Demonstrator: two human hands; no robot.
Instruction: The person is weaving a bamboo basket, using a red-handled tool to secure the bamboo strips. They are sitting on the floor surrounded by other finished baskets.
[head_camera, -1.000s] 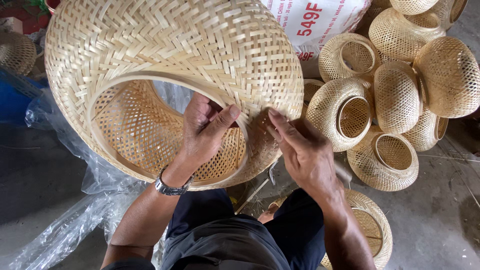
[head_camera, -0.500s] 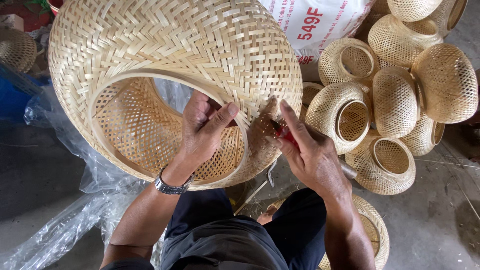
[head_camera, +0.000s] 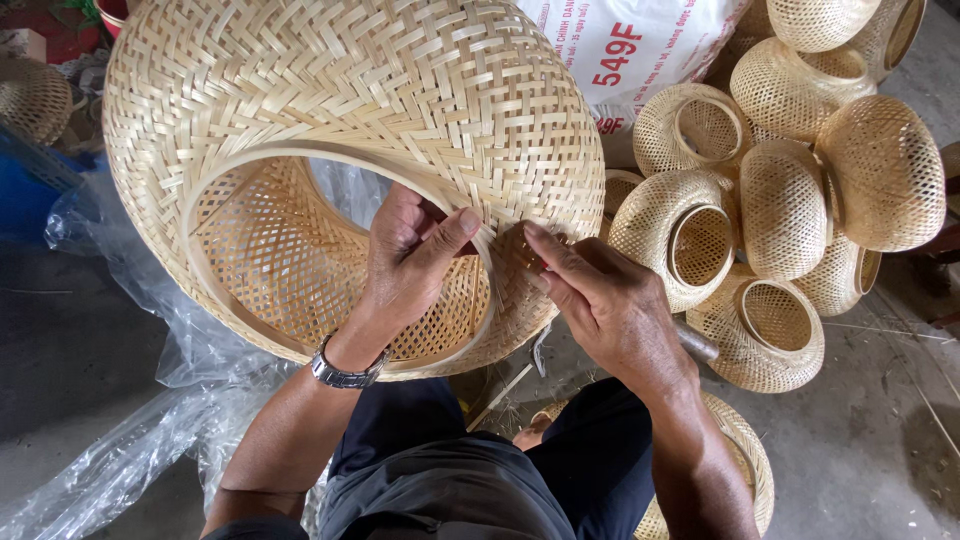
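Hands share the work on a large woven bamboo basket (head_camera: 350, 130) propped over the person's lap: the left hand (head_camera: 410, 260) hooks through its opening and grips the smooth rim to steady it, while the right hand (head_camera: 600, 300) pinches the herringbone weave beside it.

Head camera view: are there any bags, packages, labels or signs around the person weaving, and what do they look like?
White sack: top centre, behind the big woven basket; bulging woven-plastic bag, white with red print.
Clear plastic sheeting: lower left on the floor, crumpled and see-through, with no print showing.
Small box: far top left corner, pale, mostly cut off by the frame edge; too little shows to tell more.
No screens or signs show.
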